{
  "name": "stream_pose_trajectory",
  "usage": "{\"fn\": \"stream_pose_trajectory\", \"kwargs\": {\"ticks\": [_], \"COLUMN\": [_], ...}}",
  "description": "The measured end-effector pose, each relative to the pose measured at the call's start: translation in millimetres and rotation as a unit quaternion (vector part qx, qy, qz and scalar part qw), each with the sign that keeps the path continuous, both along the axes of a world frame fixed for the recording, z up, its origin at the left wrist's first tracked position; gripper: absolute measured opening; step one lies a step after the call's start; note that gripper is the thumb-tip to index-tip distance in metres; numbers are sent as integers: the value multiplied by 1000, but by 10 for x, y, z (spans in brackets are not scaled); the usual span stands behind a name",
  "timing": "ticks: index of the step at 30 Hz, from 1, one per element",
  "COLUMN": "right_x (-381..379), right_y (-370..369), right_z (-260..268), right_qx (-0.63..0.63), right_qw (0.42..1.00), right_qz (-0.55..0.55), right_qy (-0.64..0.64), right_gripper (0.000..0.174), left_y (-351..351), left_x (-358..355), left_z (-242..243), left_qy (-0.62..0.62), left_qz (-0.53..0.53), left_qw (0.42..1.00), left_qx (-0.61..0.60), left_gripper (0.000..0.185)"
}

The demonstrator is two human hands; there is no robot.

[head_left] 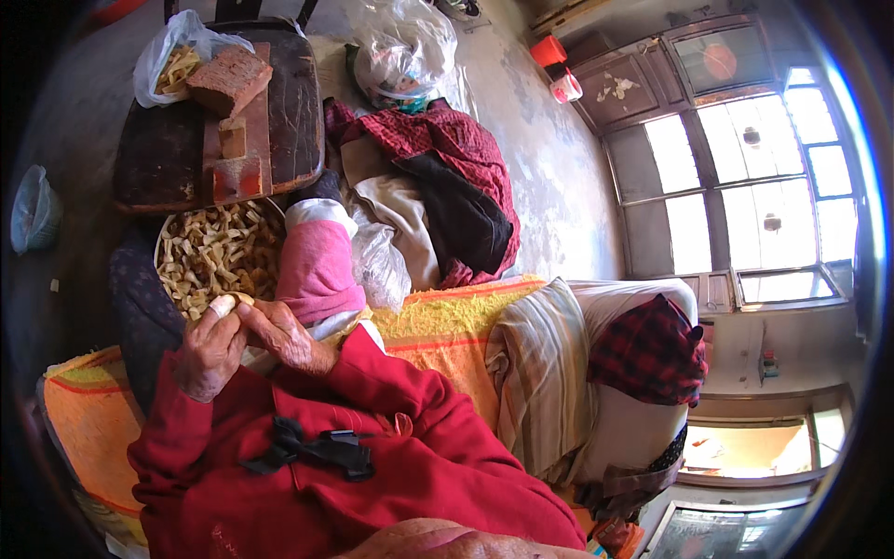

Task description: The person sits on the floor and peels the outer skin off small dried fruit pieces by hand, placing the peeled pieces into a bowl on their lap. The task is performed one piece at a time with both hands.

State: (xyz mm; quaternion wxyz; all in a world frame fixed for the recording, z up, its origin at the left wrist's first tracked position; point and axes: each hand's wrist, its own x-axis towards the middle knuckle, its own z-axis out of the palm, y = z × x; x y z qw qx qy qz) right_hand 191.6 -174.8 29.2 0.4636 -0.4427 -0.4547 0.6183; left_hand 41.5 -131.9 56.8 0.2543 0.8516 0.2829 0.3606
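Observation:
My left hand (pixel 211 348) and my right hand (pixel 290 337) meet in front of my red top, just below a round container full of short, pale brown dried pieces (pixel 216 251). The fingertips of both hands pinch one small pale piece (pixel 244 298) between them; its exact shape is mostly hidden. White tape or a wrap (pixel 222 305) is around a fingertip of my left hand. Beyond the container stands a dark wooden stool or small table (pixel 164 157), bearing a brick (pixel 230 78), a small wooden block (pixel 232 138) and a clear plastic bag of pale strips (pixel 174 70).
A pink cloth (pixel 321 262) covers my leg beside the container. Clothes (pixel 461 189) and a filled plastic bag (pixel 405 56) lie to the right on the floor. A yellow and orange towel (pixel 447 328) covers the seat, with a striped pillow (pixel 548 370) on it. A pale basket (pixel 35 213) stands far left.

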Motion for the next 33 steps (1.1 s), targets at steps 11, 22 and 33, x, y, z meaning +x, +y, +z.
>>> {"fn": "stream_pose_trajectory", "kwargs": {"ticks": [11, 22, 33], "right_x": [13, -18, -8], "right_y": [19, -11, -34], "right_z": [-18, -103, -379], "right_qx": [54, 130, 290], "right_qw": [994, 988, 938], "right_qz": [-61, -4, 12], "right_qy": [-73, -86, -190], "right_gripper": [24, 18, 23], "left_y": [30, 28, 14], "left_x": [-126, -47, -75], "left_z": [-66, -230, -58], "left_qy": [-242, -370, -192], "left_qz": [74, 74, 46], "left_qw": [884, 742, 909], "left_qx": [-392, -554, -368], "left_gripper": [13, 30, 15]}}
